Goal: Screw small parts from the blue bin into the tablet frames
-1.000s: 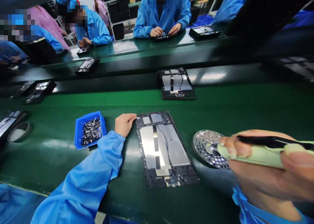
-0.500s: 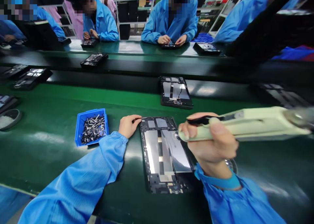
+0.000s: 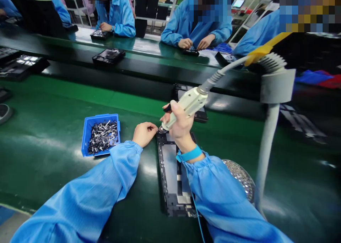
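Note:
An opened tablet (image 3: 170, 172) with a silver inner panel lies lengthwise on the green belt in front of me. My left hand (image 3: 144, 133) rests with curled fingers at its far left corner, pinching the frame edge. My right hand (image 3: 178, 122) is wrapped round a pale green electric screwdriver (image 3: 186, 106), whose tip touches that same corner. A grey cable runs from the tool up to the right. My right forearm covers much of the tablet's right side.
A blue bin (image 3: 101, 133) of small metal parts sits left of my left hand. A round perforated screw dish (image 3: 241, 177) lies to the right, beside a grey hose (image 3: 266, 143). Another tablet (image 3: 198, 113) lies beyond. Co-workers in blue coats (image 3: 197, 26) work across the far belt.
My right hand has carried the screwdriver from the screw dish on the right across the tablet to its far left corner. The left hand has stayed put.

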`<state>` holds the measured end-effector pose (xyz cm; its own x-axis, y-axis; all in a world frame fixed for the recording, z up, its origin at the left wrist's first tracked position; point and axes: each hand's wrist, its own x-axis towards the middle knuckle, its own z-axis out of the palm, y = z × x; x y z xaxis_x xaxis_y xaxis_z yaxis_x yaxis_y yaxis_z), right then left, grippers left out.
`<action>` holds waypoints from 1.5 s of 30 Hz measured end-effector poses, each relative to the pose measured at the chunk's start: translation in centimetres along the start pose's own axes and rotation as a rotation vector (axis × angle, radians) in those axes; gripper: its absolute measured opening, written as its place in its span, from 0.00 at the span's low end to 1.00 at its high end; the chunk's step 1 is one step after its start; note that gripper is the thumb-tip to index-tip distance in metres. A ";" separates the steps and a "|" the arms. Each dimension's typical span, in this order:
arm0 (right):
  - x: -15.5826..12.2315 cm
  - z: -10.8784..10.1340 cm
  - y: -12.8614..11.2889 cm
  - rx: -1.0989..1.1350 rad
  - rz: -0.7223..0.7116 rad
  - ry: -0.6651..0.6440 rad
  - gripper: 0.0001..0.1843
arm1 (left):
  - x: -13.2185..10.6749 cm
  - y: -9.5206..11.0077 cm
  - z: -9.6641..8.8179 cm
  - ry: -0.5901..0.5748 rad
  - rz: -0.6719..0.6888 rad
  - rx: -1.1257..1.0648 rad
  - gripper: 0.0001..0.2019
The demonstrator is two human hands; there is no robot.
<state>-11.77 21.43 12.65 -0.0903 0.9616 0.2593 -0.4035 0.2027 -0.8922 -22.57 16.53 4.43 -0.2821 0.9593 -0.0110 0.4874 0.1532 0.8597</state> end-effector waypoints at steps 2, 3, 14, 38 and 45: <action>0.0 0.0 0.3 -0.013 0.003 -0.009 0.19 | -0.1 0.1 0.1 -0.002 -0.011 -0.007 0.05; 0.0 0.0 0.5 -0.016 0.005 -0.012 0.19 | -0.1 0.1 0.1 -0.004 -0.016 -0.011 0.05; -0.1 -0.1 1.1 -0.046 0.031 -0.025 0.20 | -0.2 0.2 0.4 -0.012 -0.041 -0.054 0.05; 0.4 -3.6 -8.7 0.346 -0.241 0.069 0.18 | -16.2 0.9 3.6 0.100 -0.276 0.022 0.16; -1.1 -6.4 -13.1 0.366 -0.230 0.001 0.18 | -13.8 1.7 5.1 0.149 -0.330 -0.802 0.38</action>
<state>-0.58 18.92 21.74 0.0405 0.8991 0.4359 -0.7095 0.3330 -0.6211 -13.66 4.73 3.46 -0.4385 0.8460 -0.3032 -0.3491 0.1504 0.9249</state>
